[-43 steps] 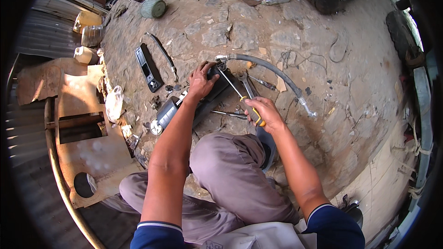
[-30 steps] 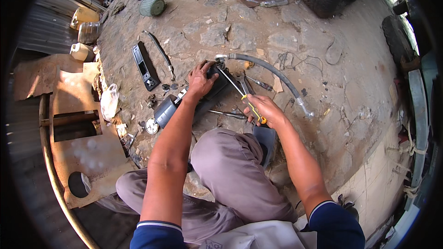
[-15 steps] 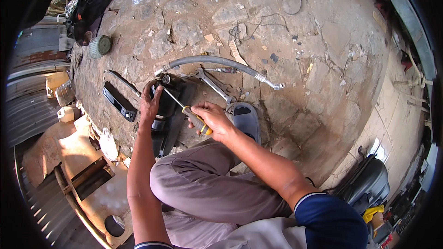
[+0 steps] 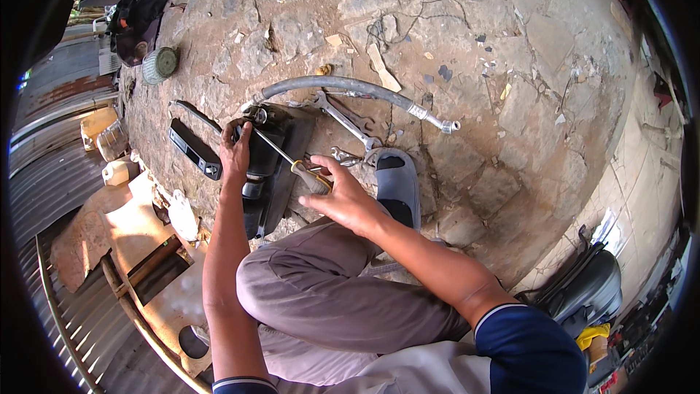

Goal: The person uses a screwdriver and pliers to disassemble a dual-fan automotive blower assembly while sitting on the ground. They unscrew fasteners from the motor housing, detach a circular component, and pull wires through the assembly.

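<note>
A screwdriver (image 4: 297, 166) with a grey and yellow handle slants from my right hand to the upper end of a black metal unit (image 4: 264, 164). Thumb and fingers of my right hand (image 4: 346, 197) sit loosely around the handle, the index finger stretched along it. My left hand (image 4: 235, 153) is closed at the unit's upper left side, close to the screwdriver's tip; its fingers partly hide what they grip. The tip's exact seat is too small to make out. A grey hose (image 4: 343, 86) with metal end fittings arches just beyond the unit.
An open-end wrench (image 4: 346, 122) lies right of the unit, near my sandal (image 4: 396, 179). Left of my left hand is a black bar-shaped part (image 4: 193, 149). A ribbed greenish container (image 4: 160, 66) stands farther left on the rough stone ground. A cut brown sheet (image 4: 157, 219) lies at lower left.
My right hand's fingers have spread and loosened around the screwdriver handle. My left hand stays at the unit's upper end. The whole view has shifted slightly.
</note>
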### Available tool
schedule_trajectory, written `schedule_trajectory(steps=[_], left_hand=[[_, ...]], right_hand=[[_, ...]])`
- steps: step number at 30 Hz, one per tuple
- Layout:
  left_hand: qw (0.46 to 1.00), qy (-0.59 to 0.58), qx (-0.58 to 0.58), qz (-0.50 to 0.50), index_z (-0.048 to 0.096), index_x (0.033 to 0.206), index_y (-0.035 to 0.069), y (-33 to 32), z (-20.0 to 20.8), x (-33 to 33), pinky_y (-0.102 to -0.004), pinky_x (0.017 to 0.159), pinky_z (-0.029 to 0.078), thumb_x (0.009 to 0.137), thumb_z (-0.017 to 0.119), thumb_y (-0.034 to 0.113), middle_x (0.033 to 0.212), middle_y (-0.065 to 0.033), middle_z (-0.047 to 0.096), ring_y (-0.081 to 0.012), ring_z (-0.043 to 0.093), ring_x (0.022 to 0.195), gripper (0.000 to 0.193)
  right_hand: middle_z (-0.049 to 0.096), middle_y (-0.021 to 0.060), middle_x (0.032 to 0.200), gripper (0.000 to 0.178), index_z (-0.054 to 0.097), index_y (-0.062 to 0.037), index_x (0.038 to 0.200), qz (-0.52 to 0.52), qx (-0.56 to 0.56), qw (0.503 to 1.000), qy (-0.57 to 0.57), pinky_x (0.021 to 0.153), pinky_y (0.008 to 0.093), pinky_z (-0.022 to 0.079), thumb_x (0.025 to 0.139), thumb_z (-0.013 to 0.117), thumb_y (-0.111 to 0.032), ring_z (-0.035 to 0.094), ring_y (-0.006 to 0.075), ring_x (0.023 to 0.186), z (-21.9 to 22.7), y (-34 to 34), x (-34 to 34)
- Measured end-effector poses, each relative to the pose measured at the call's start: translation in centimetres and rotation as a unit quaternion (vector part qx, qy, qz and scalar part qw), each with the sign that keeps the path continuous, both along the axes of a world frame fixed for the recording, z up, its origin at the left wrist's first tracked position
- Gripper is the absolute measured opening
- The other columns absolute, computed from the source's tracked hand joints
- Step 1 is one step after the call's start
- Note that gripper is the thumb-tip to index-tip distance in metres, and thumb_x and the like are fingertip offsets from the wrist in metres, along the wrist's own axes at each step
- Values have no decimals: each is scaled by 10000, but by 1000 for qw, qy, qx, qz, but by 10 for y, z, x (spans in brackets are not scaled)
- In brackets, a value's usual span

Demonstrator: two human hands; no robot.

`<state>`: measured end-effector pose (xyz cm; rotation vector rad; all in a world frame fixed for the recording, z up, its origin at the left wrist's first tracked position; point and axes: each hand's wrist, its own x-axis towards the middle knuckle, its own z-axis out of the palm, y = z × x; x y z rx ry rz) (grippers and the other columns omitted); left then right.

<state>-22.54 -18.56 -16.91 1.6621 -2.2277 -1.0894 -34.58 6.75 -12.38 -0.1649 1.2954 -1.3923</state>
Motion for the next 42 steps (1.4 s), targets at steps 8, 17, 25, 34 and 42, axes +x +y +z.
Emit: schedule_trajectory(steps=[8,17,25,34,42], left_hand=[[1000,-26,3,10,678,1157,114,-3,1,-3,-339,973,407,923,668,376,1162,-112,654,-220,570,1089,351],[998,-41,-48,9,683,1133,104,-20,-26,15,-321,907,424,920,679,394,1034,-74,660,-184,564,978,360],[998,52,28,-10,676,1187,89,-8,-12,12,-313,907,455,940,665,319,1072,-104,684,-200,608,993,337],[995,42,-23,-82,654,1252,107,-6,-6,20,-362,971,457,878,705,260,1243,-160,612,-293,590,1119,408],[993,15,-53,-105,646,1265,142,-10,-15,26,-405,1026,447,888,676,321,1347,-198,555,-370,555,1213,418]], right_hand=[[628,220,1026,294,556,2,1139,-75,5,942,327,706,439,533,915,678,-143,653,389,829,-3,1,8],[561,265,1141,450,466,0,1248,55,10,925,375,762,470,530,926,676,-232,627,424,934,-4,11,7],[472,254,1126,508,426,-16,1229,-47,4,912,409,764,497,518,840,736,-119,581,454,1001,-6,6,7],[616,176,675,383,562,-6,920,-120,15,856,503,603,486,495,963,624,-382,621,407,637,-8,-5,15],[565,82,604,442,543,10,1011,-49,97,994,-8,412,336,425,955,637,-418,540,179,439,1,-1,12]])
